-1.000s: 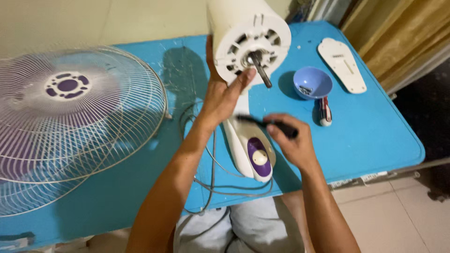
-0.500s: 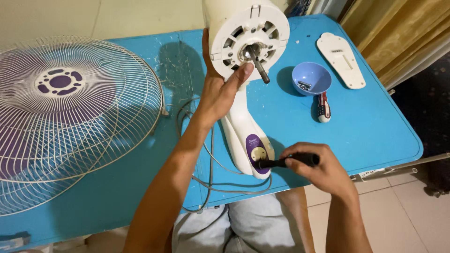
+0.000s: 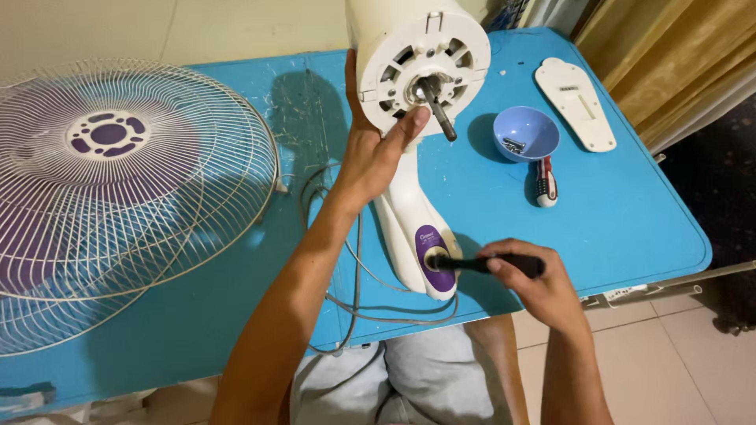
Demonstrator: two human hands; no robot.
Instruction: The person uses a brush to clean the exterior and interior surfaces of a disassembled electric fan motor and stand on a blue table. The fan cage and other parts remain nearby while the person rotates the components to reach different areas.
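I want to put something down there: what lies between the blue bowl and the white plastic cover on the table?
Only bare blue table, as the head view shows. The blue bowl and white cover sit apart, with nothing between them.

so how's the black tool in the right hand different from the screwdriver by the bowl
The black tool is gripped in the right hand, its tip on the fan's purple knob; the striped screwdriver lies untouched beside the blue bowl. One is plain black, the other red, white and black. Both are slim hand tools.
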